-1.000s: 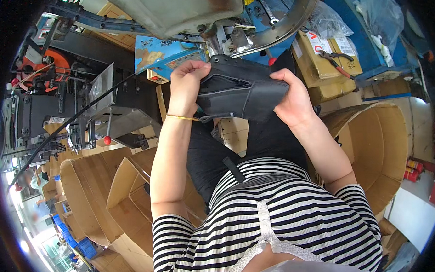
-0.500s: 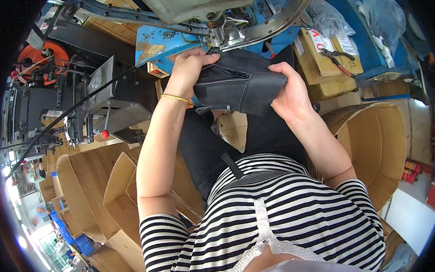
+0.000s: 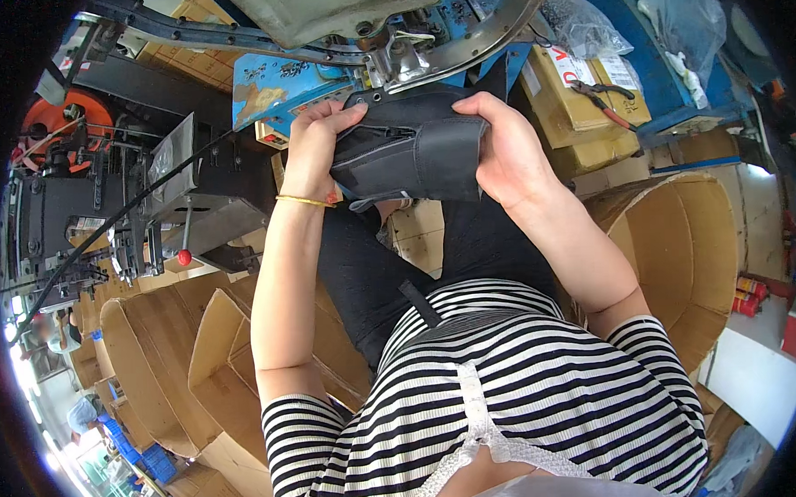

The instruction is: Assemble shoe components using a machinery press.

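Observation:
A black pouch-like piece point(image 3: 447, 159) with a zipper across it is stretched between my two hands above my lap. My left hand point(image 3: 315, 146), a gold bangle at its wrist, pinches the pouch's upper left corner with thumb on top. Close to that thumb tip, a small round fitting shows on the black material. On the other side my right hand point(image 3: 513, 152) grips the right end, thumb over the upper edge and fingers hidden behind. The pouch's far edge lies just below the metal head point(image 3: 400, 60) of a machine; whether they touch I cannot tell.
A curved metal machine frame point(image 3: 487, 48) arches overhead, with a blue machine plate point(image 3: 278, 86) behind. Pliers point(image 3: 603, 101) lie on a cardboard box point(image 3: 560, 111) at right. Large open cartons point(image 3: 678, 247) flank me; at left stands another machine with a red-knobbed lever point(image 3: 184, 256).
Both hands have shifted slightly left with the pouch. Its right end now curls in more, and my right thumb sits further along the upper edge. The view has also moved a little.

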`<state>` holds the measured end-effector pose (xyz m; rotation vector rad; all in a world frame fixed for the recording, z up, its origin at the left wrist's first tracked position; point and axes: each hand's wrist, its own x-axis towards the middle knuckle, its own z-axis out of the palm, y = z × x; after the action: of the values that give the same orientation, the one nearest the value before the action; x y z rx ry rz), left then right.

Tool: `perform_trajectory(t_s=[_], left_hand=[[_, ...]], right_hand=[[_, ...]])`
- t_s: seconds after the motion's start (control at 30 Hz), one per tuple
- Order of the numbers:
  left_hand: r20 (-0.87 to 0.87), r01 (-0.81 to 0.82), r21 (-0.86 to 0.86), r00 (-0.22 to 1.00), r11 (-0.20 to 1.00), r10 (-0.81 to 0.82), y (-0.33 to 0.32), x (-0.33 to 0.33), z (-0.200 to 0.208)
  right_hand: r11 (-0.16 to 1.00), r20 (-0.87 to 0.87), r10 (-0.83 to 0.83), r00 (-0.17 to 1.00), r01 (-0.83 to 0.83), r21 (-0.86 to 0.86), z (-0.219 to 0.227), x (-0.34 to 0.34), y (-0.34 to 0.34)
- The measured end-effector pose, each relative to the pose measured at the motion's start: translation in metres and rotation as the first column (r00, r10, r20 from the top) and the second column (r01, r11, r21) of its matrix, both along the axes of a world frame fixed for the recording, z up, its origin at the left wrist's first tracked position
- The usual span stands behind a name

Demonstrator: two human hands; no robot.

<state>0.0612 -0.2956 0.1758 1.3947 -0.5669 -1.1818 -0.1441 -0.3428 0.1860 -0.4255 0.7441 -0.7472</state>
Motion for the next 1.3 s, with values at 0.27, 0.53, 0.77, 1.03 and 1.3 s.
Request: perform_trajectory(t_s=[0.27, 0.53, 0.77, 1.03, 1.3], left_hand=[[0.104, 0.009, 0.131, 0.994, 0.991, -0.023, 0.001, 0.001, -0.010], [0.177, 0.014, 0.160, 0.983, 0.987, -0.043, 0.001, 0.001, -0.001], [0.059, 0.053, 0.103, 0.997, 0.993, -0.059, 0.001, 0.010, -0.004], [-0.066, 0.076, 0.094, 0.995, 0.993, -0.070, 0.010, 0.020, -0.019], [-0.098, 0.085, 0.177, 0.993, 0.981, -0.068, 0.010, 0.020, -0.025]], right_hand=[[1.000, -0.016, -0.006, 1.000, 0.006, 0.022, -0.014, -0.002, -0.006], [0.994, 0.029, -0.059, 0.998, 0.056, 0.095, -0.022, -0.002, 0.001], [0.997, 0.008, -0.016, 1.000, 0.015, 0.072, -0.011, 0.004, 0.000], [1.000, 0.003, 0.009, 1.000, -0.009, -0.020, -0.006, 0.016, 0.013], [0.999, -0.061, 0.017, 0.998, -0.020, -0.037, -0.018, 0.013, 0.012]])
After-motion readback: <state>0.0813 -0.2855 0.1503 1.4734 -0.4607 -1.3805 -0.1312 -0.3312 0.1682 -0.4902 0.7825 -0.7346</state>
